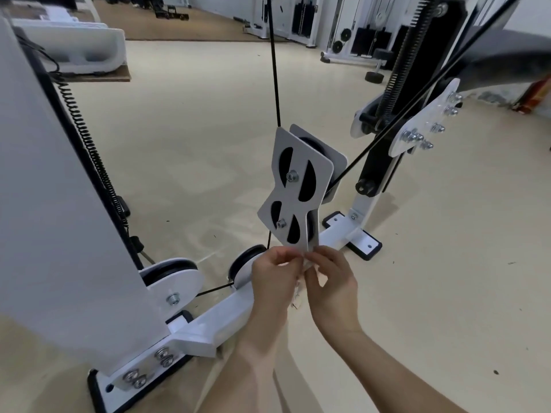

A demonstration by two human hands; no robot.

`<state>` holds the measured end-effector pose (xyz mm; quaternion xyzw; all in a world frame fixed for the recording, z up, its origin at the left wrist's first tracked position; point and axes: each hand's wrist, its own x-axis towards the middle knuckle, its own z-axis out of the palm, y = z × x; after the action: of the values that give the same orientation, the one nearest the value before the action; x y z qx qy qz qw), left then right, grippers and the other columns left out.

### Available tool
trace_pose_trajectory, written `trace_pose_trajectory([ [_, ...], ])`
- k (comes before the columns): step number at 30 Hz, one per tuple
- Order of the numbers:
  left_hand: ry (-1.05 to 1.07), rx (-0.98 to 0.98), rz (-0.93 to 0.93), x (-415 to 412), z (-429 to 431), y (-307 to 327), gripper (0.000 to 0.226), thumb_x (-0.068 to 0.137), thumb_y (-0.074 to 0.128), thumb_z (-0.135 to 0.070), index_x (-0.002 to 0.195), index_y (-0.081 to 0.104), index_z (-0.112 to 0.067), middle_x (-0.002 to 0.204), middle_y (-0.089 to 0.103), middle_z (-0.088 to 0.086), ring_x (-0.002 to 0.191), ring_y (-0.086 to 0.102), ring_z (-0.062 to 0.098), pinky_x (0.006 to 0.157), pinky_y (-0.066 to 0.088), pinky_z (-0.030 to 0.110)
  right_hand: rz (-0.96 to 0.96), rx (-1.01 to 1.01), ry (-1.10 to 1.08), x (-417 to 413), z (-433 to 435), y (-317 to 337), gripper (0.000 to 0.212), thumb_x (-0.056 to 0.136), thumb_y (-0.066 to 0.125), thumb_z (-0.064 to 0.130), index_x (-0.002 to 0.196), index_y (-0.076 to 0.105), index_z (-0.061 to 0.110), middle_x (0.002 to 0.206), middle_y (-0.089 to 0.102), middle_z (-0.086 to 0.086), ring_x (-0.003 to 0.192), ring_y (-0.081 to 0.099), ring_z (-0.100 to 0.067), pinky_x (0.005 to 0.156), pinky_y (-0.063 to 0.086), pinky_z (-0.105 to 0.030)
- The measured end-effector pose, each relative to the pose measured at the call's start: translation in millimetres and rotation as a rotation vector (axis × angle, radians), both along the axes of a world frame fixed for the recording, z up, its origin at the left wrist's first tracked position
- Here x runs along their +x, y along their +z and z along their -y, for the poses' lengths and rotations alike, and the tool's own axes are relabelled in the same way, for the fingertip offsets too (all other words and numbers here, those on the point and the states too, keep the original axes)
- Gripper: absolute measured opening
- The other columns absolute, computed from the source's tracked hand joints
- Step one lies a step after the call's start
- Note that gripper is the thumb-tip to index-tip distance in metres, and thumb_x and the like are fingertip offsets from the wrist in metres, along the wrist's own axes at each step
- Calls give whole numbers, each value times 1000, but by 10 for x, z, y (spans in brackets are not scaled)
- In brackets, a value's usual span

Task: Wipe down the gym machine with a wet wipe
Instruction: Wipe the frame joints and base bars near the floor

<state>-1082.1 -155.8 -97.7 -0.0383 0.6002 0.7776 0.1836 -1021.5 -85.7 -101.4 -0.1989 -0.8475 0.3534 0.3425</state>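
Note:
A white double-pulley bracket (301, 186) with black wheels hangs on black cables in the middle of the gym machine. Just under its lower edge, my left hand (274, 275) and my right hand (331, 284) meet, fingers pinched together. Between them hangs a crumpled white wet wipe (299, 289), mostly hidden by the fingers. Both hands grip the wipe; the fingertips sit right at the bracket's bottom tip. The white base frame (208, 320) of the machine lies on the floor below my left forearm.
A tall white column (53, 204) with a coiled black cable stands at the left. A black upright (384, 144) with a bolted white plate rises at the right. Floor pulleys (179, 278) sit by the base. Other machines stand far back on the beige floor.

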Motion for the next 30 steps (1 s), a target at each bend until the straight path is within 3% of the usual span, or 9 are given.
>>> trace_pose_trajectory([
  [5,369,-20,-205,-200,10,171,23,82,73,-5,74,68,-26,68,68,-11,65,61,3,66,51,17,-3,-37,41,-73,-27,174,31,89,66,11,118,61,21,115,50,11,104,54,-7,84,48,-25],
  [8,294,-45,-225,-107,-152,127,21,81,73,-12,74,70,-31,80,72,-5,78,68,11,76,56,29,116,-205,-21,-169,-113,292,46,91,65,27,133,46,22,128,48,12,120,45,-5,96,36,-21],
  [11,197,-45,-124,37,-256,-87,8,83,72,-17,84,73,-25,86,74,-2,83,70,18,81,57,39,215,-389,59,-208,-159,300,37,92,61,34,128,49,32,114,64,16,105,60,-5,87,48,-26],
  [14,121,-64,-25,93,-218,-272,11,79,72,-9,78,74,-20,75,73,1,69,66,19,70,53,33,225,-238,23,-178,-202,264,17,91,61,27,107,59,28,85,66,14,79,60,-6,69,44,-24],
  [17,220,-94,-2,37,-73,-233,8,82,68,-3,80,71,-10,72,69,4,63,61,14,56,47,18,258,-147,35,-178,-195,262,19,91,62,29,109,59,26,87,67,14,83,62,-7,73,49,-27],
  [20,367,0,-4,-208,13,-25,6,85,73,-11,85,68,-14,80,71,3,77,67,19,68,54,19,300,-84,50,-188,-138,280,17,93,59,30,108,58,24,88,67,9,84,62,-15,73,50,-32],
  [25,269,53,20,-545,-52,322,9,83,76,-11,80,73,-19,82,75,2,74,69,18,78,59,34,346,-2,58,-126,-91,327,16,97,54,28,111,53,22,85,63,7,76,58,-16,61,39,-27],
  [28,286,-14,-67,-475,-80,490,24,85,71,-6,76,73,-28,78,74,-9,69,67,6,66,53,16,446,19,80,-115,-56,366,30,96,47,16,126,42,21,98,62,2,88,58,-20,71,45,-32],
  [30,287,-66,-159,-352,-58,531,31,82,70,-5,69,72,-34,73,73,-12,68,66,3,67,50,14,482,68,102,-52,5,348,58,90,44,6,144,27,17,127,54,-2,113,52,-25,90,47,-35],
])
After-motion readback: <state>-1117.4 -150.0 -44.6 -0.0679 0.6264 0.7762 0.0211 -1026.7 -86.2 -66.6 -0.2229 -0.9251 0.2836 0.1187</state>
